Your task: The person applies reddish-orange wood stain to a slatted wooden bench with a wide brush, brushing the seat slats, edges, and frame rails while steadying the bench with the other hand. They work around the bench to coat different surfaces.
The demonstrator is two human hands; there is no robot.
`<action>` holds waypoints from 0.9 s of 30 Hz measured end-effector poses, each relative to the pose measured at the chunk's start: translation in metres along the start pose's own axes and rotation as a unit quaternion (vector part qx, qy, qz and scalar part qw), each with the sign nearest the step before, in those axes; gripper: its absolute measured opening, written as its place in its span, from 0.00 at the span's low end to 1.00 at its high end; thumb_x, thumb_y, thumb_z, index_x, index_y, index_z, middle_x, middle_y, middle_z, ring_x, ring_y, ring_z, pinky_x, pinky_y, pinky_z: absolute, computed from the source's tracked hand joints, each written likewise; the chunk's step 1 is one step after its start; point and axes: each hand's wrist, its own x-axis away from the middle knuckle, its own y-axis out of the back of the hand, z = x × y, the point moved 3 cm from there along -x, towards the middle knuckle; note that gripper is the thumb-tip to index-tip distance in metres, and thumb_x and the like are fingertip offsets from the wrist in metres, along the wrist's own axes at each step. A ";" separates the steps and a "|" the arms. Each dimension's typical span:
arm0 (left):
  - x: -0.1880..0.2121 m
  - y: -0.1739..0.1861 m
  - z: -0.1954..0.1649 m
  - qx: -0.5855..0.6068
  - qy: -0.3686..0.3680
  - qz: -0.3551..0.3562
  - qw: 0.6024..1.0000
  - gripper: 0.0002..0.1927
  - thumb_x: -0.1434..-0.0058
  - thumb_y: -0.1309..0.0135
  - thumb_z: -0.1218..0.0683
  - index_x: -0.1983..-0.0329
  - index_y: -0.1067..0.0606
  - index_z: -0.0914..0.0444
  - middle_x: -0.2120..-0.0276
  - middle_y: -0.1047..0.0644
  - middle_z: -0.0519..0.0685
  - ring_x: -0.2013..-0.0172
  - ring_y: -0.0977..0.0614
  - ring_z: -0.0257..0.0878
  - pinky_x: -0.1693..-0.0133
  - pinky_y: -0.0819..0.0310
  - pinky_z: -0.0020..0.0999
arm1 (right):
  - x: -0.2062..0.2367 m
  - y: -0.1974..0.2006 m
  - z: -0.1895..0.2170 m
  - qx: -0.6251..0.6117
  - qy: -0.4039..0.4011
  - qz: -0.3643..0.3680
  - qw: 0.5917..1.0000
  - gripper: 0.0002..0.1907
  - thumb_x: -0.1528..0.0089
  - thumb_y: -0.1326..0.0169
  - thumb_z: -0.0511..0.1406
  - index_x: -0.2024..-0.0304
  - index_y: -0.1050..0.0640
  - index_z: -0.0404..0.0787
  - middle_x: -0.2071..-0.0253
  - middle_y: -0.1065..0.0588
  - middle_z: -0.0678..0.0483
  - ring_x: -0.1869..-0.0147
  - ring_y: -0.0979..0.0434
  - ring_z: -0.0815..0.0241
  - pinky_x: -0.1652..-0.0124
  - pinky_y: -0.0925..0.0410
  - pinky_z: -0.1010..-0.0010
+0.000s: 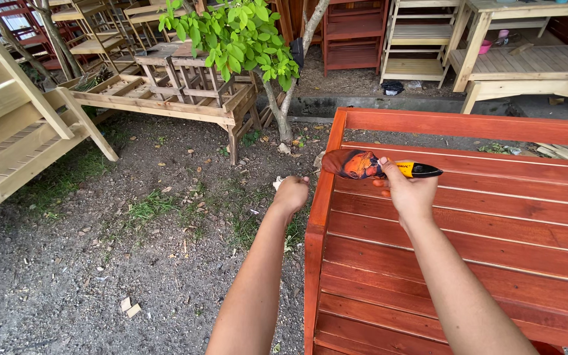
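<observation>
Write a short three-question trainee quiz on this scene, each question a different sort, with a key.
1. True or false: the right hand holds a paintbrush over the red-stained slatted surface.
2. The left hand is: A) flat on the slats, B) closed, off the left edge over the ground, C) gripping the brush.
3. Fill in: the furniture behind the small tree is mostly ______ wood.

Key: 1 true; 2 B; 3 unpainted.

- My left hand is bare, with no glove, ring or watch on it.
- My right hand is bare too, nothing at the wrist.
- Both my forearms are uncovered as far up as they show; no sleeve reaches into view.
</observation>
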 end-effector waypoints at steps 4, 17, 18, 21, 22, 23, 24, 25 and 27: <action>0.006 0.001 0.000 0.096 0.092 0.007 0.991 0.30 0.26 0.55 0.38 0.66 0.22 0.70 0.63 0.20 0.61 0.61 0.22 0.51 0.56 0.25 0.45 | -0.005 0.002 0.000 0.005 0.003 0.000 1.000 0.13 0.37 0.36 0.39 0.61 0.21 0.35 0.67 0.19 0.50 0.70 0.17 0.63 0.77 0.31 0.77; 0.116 0.036 -0.079 0.067 -0.082 -0.252 0.962 0.23 0.31 0.55 0.41 0.40 0.33 0.59 0.43 0.32 0.56 0.44 0.26 0.55 0.44 0.34 0.53 | 0.013 -0.008 0.013 -0.023 0.021 0.121 0.992 0.07 0.38 0.39 0.32 0.68 0.22 0.34 0.72 0.23 0.49 0.77 0.21 0.58 0.78 0.31 0.73; 0.121 0.040 -0.083 0.050 -0.099 -0.272 0.956 0.24 0.31 0.57 0.41 0.40 0.33 0.60 0.42 0.32 0.56 0.44 0.26 0.56 0.44 0.36 0.56 | 0.012 -0.008 0.015 -0.030 0.026 0.113 0.993 0.07 0.38 0.39 0.32 0.68 0.22 0.34 0.71 0.22 0.49 0.75 0.20 0.59 0.78 0.29 0.73; 0.131 0.052 -0.094 0.000 -0.146 -0.307 0.941 0.23 0.29 0.59 0.42 0.40 0.33 0.61 0.41 0.31 0.56 0.41 0.27 0.57 0.41 0.42 0.63 | 0.001 -0.022 0.016 -0.047 0.069 0.078 0.993 0.07 0.36 0.39 0.32 0.66 0.23 0.33 0.69 0.21 0.49 0.71 0.18 0.62 0.74 0.26 0.72; 0.133 0.056 -0.096 -0.019 -0.162 -0.314 0.935 0.23 0.29 0.58 0.42 0.40 0.32 0.61 0.41 0.31 0.56 0.40 0.28 0.57 0.41 0.44 0.66 | -0.003 -0.030 0.017 -0.050 0.097 0.059 0.992 0.08 0.34 0.39 0.32 0.65 0.23 0.33 0.67 0.21 0.49 0.70 0.19 0.62 0.72 0.27 0.73; 0.134 0.059 -0.096 -0.013 -0.157 -0.313 0.937 0.23 0.29 0.59 0.42 0.40 0.32 0.61 0.41 0.31 0.56 0.40 0.28 0.57 0.40 0.44 0.66 | -0.005 -0.035 0.018 -0.054 0.126 0.040 0.990 0.08 0.32 0.39 0.32 0.63 0.23 0.33 0.66 0.21 0.49 0.69 0.19 0.63 0.70 0.27 0.74; 0.136 0.062 -0.096 -0.007 -0.151 -0.312 0.938 0.23 0.29 0.59 0.42 0.40 0.32 0.61 0.41 0.30 0.56 0.40 0.27 0.56 0.40 0.44 0.65 | -0.005 -0.039 0.017 -0.053 0.123 0.038 0.990 0.08 0.32 0.39 0.32 0.63 0.23 0.33 0.66 0.21 0.49 0.69 0.19 0.63 0.70 0.27 0.74; 0.136 0.065 -0.095 -0.001 -0.145 -0.309 0.940 0.23 0.29 0.59 0.42 0.40 0.32 0.61 0.41 0.30 0.56 0.40 0.27 0.56 0.40 0.44 0.65 | -0.004 -0.042 0.017 -0.053 0.120 0.036 0.991 0.07 0.32 0.39 0.32 0.62 0.23 0.33 0.66 0.20 0.49 0.69 0.19 0.62 0.70 0.28 0.74; 0.136 0.070 -0.095 0.005 -0.164 -0.321 0.933 0.23 0.28 0.60 0.43 0.40 0.33 0.63 0.42 0.30 0.57 0.41 0.27 0.57 0.41 0.41 0.61 | 0.003 -0.042 0.020 -0.039 0.136 0.055 0.988 0.06 0.32 0.40 0.31 0.62 0.22 0.32 0.66 0.21 0.48 0.69 0.19 0.62 0.69 0.27 0.74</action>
